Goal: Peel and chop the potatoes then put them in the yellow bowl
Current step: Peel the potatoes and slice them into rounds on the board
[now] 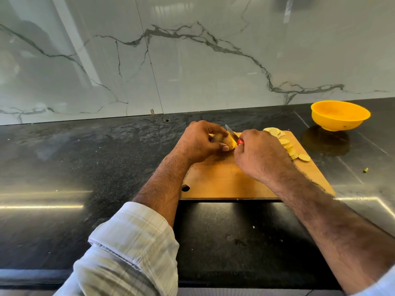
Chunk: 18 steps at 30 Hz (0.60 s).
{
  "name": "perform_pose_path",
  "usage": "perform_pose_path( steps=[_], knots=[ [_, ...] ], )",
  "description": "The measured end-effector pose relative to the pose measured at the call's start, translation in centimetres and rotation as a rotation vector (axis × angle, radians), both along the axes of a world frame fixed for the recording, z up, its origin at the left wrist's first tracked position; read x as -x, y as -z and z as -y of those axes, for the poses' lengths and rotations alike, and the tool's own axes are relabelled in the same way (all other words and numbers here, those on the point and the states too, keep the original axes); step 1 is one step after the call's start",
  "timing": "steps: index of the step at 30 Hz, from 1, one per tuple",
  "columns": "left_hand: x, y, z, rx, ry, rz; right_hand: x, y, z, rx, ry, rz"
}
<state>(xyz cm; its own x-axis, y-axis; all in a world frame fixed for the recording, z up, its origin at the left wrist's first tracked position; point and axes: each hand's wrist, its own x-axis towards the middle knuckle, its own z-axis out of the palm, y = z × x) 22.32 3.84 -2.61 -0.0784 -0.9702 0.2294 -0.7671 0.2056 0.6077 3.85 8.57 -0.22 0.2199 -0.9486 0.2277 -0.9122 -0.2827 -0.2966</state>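
On the wooden cutting board's far edge, the left hand pinches a yellow, partly peeled potato, steadying it. The right hand grips a red-handled steel knife, apparently slicing. Thin pale slices line the board's right edge; the glossy yellow plastic bowl waits at the counter's far right.

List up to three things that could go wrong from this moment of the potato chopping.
1. The left hand has fingertips close to the knife blade on the potato; a slip may cut them.
2. Slices near the cutting board edge could slide off.
3. The yellow bowl stands apart, so slices might spill in transfer.
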Motion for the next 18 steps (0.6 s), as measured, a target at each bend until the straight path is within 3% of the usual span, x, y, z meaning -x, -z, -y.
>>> perform_pose_path(
  steps=[5, 13, 18],
  knots=[
    [0.2, 0.2, 0.3, 0.026, 0.006, 0.063, -0.9, -0.4, -0.6, 0.001, 0.016, -0.023],
    [0.3, 0.4, 0.9, 0.023, -0.033, 0.071, -2.9, -2.0, -1.1, -0.194, 0.041, -0.235],
    [0.5, 0.1, 1.0, 0.017, -0.050, 0.099, -3.9, -3.4, 0.4, -0.301, 0.058, -0.242]
  ],
)
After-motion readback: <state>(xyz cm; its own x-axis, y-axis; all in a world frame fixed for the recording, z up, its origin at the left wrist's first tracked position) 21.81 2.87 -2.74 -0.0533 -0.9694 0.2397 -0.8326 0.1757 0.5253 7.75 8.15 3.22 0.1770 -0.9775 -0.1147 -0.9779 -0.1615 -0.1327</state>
